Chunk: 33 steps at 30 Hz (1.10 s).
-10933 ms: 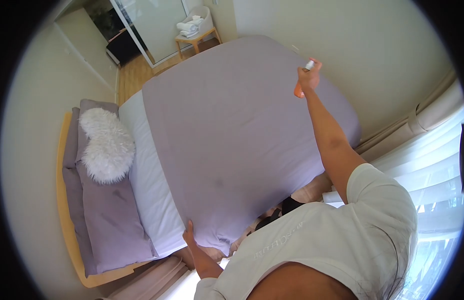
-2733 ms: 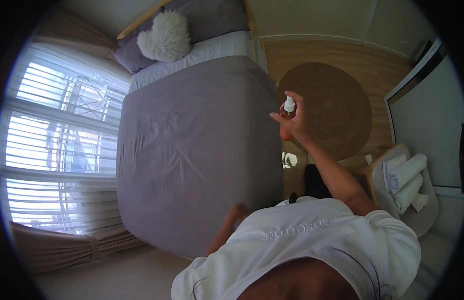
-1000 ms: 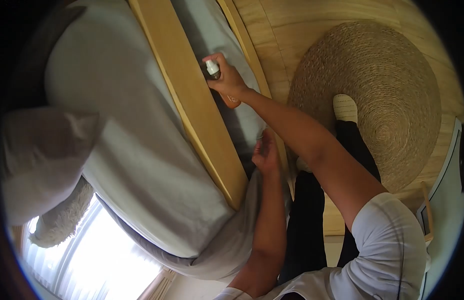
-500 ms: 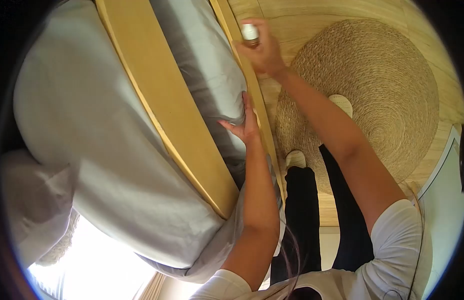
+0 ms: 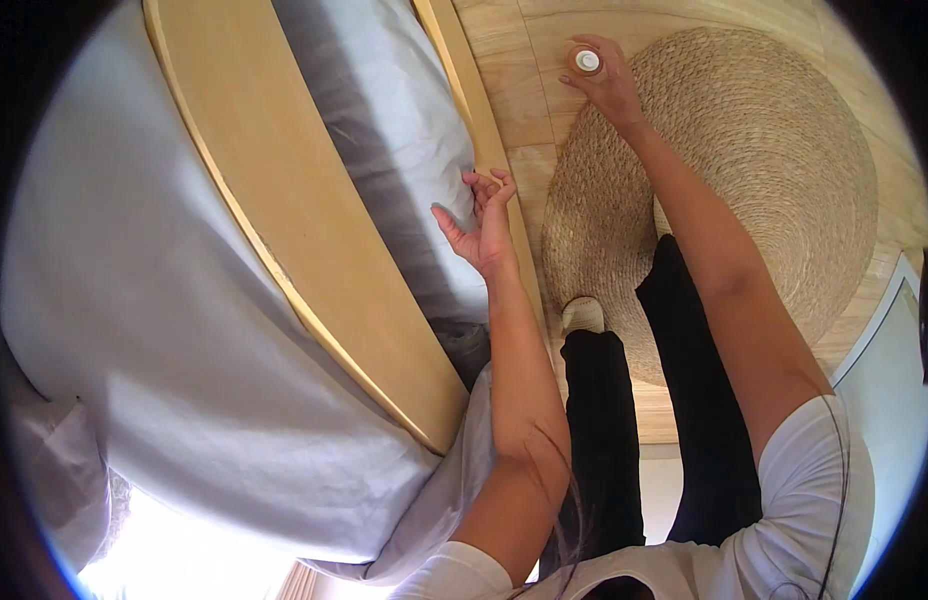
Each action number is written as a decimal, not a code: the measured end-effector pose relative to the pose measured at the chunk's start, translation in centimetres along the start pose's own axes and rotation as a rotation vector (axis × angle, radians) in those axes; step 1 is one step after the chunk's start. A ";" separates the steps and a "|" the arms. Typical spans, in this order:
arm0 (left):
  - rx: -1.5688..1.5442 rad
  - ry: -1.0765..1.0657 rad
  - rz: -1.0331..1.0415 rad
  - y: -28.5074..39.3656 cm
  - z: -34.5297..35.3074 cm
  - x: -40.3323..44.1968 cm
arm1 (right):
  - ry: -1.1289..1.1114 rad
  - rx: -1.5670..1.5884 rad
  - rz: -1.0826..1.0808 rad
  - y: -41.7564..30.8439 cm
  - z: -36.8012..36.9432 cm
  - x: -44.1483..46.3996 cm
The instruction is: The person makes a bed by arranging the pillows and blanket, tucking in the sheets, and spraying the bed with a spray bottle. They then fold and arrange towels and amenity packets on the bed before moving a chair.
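Observation:
A small bottle with a white cap [image 5: 586, 61] is in my right hand [image 5: 614, 95], the fingers wrapped round its sides and its top facing me. That hand is over the wooden floor, beside the rug's edge. My left hand [image 5: 484, 225] holds nothing; its fingers are spread and slightly curled, palm up. It is above the edge of a low grey mattress [image 5: 394, 110], close to the thin wooden board [image 5: 462, 60] along its outer side. I cannot tell whether the fingers touch that board.
A wide wooden bed rail [image 5: 294, 200] runs between the low mattress and a higher bed with a grey sheet [image 5: 114, 290]. A round woven rug [image 5: 794, 190] lies on the wooden floor [image 5: 499, 60]. My slippered foot [image 5: 582, 315] is on it. A pale panel [image 5: 889, 430] stands at right.
My right hand has moved right with the bottle, away from the wooden board. My left hand has lifted off the mattress edge and turned. My right foot has shifted, its slipper now hidden.

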State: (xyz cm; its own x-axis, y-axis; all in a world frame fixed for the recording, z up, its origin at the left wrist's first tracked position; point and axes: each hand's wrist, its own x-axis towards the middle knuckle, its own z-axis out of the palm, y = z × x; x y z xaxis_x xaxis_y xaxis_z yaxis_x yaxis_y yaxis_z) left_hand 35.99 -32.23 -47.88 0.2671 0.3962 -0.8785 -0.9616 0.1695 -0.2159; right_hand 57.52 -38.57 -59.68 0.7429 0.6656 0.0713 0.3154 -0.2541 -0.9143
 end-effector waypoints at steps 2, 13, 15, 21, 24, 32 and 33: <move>0.025 -0.007 0.034 0.3 0.1 -0.2 | 0.091 0.006 0.008 -0.1 0.0 -0.6; 1.101 0.077 0.108 -1.0 2.6 -1.1 | -0.139 -0.130 -0.335 -11.0 8.3 0.5; 1.643 -0.120 0.368 -2.3 1.6 -0.4 | -0.221 -0.280 -0.441 -9.7 9.7 3.1; 2.563 -0.451 1.007 -4.2 0.6 3.7 | -0.522 -0.713 -0.776 -9.7 9.1 6.0; 2.533 -0.339 0.970 -4.9 0.7 5.2 | -0.538 -0.688 -0.780 -9.6 9.4 6.9; 2.728 -0.441 0.970 -3.9 1.4 4.7 | -0.430 -0.575 -0.437 -10.3 11.9 7.4; 2.750 -0.445 0.921 -4.0 1.8 4.6 | -0.407 -0.583 -0.444 -11.1 11.8 7.7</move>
State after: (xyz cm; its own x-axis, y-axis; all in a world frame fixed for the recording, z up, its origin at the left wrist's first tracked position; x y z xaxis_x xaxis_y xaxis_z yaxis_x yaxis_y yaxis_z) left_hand 41.13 -29.46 -50.28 0.4500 0.8176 -0.3591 0.8111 -0.2060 0.5474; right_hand 52.73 -22.37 -53.65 0.2417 0.9624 0.1240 0.8659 -0.1562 -0.4752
